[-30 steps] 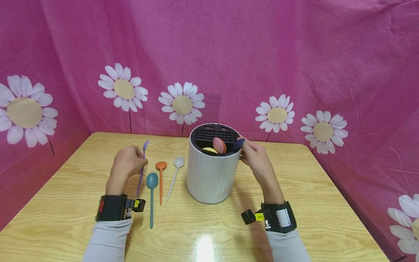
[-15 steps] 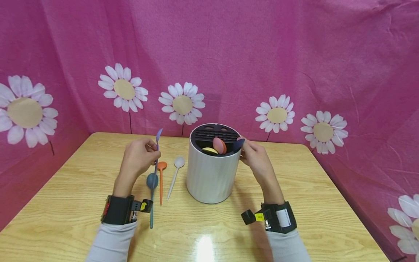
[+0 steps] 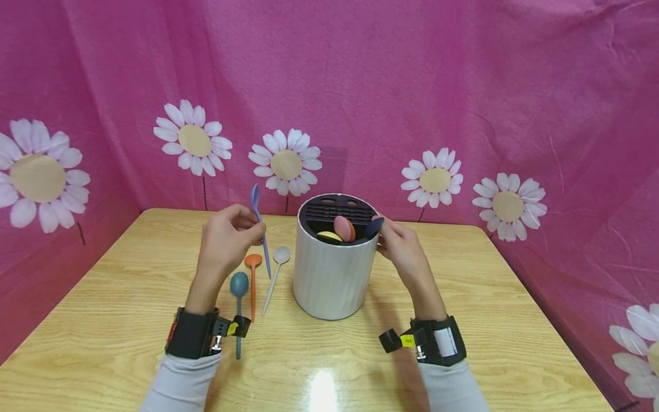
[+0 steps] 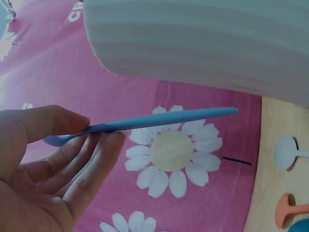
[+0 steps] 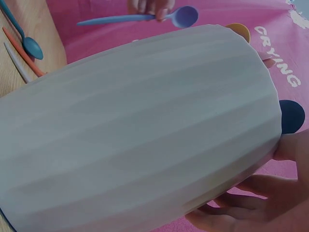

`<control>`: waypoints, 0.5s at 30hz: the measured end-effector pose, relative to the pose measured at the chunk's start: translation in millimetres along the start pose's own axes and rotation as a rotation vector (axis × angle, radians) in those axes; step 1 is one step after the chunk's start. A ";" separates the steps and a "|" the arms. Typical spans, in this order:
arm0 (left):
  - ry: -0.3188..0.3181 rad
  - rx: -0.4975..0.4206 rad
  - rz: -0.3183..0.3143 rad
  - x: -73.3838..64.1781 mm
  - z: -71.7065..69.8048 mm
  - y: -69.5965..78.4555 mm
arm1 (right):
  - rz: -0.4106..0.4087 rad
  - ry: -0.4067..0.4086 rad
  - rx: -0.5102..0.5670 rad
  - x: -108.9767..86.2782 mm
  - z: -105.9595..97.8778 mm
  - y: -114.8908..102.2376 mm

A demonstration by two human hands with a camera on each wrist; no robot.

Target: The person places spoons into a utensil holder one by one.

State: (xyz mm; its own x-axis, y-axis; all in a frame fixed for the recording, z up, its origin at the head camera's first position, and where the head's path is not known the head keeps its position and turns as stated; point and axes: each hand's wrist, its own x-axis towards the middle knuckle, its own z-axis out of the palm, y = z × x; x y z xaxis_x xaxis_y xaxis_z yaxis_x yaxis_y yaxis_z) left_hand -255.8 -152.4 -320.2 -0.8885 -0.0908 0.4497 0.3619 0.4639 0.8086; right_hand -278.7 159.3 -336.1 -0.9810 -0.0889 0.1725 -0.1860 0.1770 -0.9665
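In the head view my left hand (image 3: 223, 246) pinches a lavender-blue spoon (image 3: 255, 196) between thumb and fingers. The spoon is raised, bowl up and handle slanting down, left of a white ribbed utensil holder (image 3: 332, 280) and apart from it. My right hand (image 3: 404, 249) holds the holder's right side, thumb near the rim and fingers against the wall in the right wrist view. Inside the holder's front opening stand a pink spoon (image 3: 341, 228), an orange one behind it, a yellow one (image 3: 329, 236) and a dark navy one (image 3: 374, 228); their handles are hidden.
On the wooden table (image 3: 463, 343), left of the holder, lie a teal spoon (image 3: 239, 284), an orange spoon (image 3: 253, 261) and a pale grey spoon (image 3: 281, 254). The holder's black top has slots and holes at the back. A pink flowered cloth (image 3: 370, 86) hangs behind.
My left hand has lifted the lavender-blue spoon and carried it right, over the teal and orange spoons toward the holder. My right hand and the holder stay put.
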 end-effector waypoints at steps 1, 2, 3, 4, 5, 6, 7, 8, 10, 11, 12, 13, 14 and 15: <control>0.014 -0.033 0.006 -0.3 -0.1 1.6 | -0.002 -0.001 0.002 -0.2 0.1 -0.3; 0.028 -0.062 0.013 -0.4 -0.1 3.1 | -0.005 -0.003 0.004 -0.4 0.3 -0.6; 0.043 -0.089 0.021 -0.4 -0.2 4.4 | -0.008 -0.004 0.005 -0.6 0.5 -0.8; 0.056 -0.112 0.029 -0.4 -0.2 5.6 | -0.008 -0.005 0.006 -0.8 0.6 -1.1; 0.069 -0.132 0.036 -0.3 -0.2 6.5 | -0.007 -0.005 0.005 -0.8 0.8 -1.3; 0.080 -0.155 0.041 -0.2 0.0 7.4 | -0.006 -0.004 0.004 -0.9 0.9 -1.4; 0.093 -0.173 0.048 0.1 0.3 8.0 | -0.006 -0.003 0.004 -1.1 1.0 -1.5; 0.106 -0.190 0.053 0.3 0.6 8.5 | -0.005 -0.003 0.004 -1.1 1.1 -1.6; 0.131 -0.222 0.069 0.8 1.1 9.4 | -0.003 -0.003 0.004 -0.9 1.0 -1.5; 0.144 -0.239 0.079 1.1 1.3 9.6 | -0.004 -0.003 0.005 -0.9 1.0 -1.4; 0.158 -0.256 0.093 1.1 1.6 10.3 | -0.005 -0.002 0.006 -1.0 1.0 -1.3; 0.172 -0.273 0.108 1.0 1.8 11.1 | -0.006 -0.002 0.008 -1.1 0.9 -1.5; 0.183 -0.290 0.124 0.9 1.9 11.9 | -0.006 -0.002 0.009 -1.0 0.9 -1.6; 0.195 -0.307 0.140 0.7 2.0 13.0 | -0.006 -0.001 0.009 -1.1 0.9 -1.6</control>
State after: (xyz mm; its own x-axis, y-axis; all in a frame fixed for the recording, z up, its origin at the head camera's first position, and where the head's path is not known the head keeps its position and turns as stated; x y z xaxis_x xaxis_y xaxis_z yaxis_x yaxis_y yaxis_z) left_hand -252.3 -144.7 -310.2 -0.7649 -0.2251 0.6036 0.5698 0.2009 0.7969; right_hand -277.3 158.2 -334.8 -0.9798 -0.0909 0.1781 -0.1914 0.1674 -0.9671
